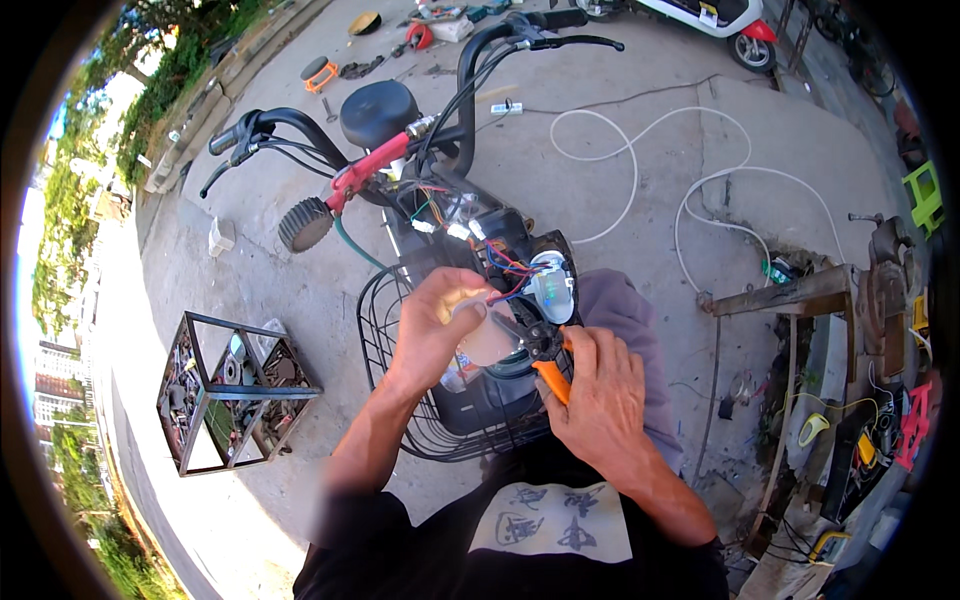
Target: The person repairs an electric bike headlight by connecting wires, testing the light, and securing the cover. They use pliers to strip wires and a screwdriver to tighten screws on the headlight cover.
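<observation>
My left hand (437, 325) is closed on a round, pale, pinkish disc-shaped part (487, 345), with the thumb lying across its upper edge. My right hand (600, 395) grips pliers (545, 342) with orange handles. Their dark jaws are at the right edge of the disc, by some thin wires; whether they bite on anything I cannot tell. Just beyond, a pale oval instrument unit (552, 288) hangs on red and blue wires (510, 265). Both hands are over the black wire basket (385, 350) at the front of an electric bike, whose handlebar (468, 75) carries brake levers.
A red pump-like tool (375, 168) with a ribbed black knob leans across the bike. At left stands a metal-framed rack (205, 392) of small parts. A white hose (690, 180) loops over the concrete. A workbench with a vise (885, 260) is at right. A scooter (715, 25) stands behind.
</observation>
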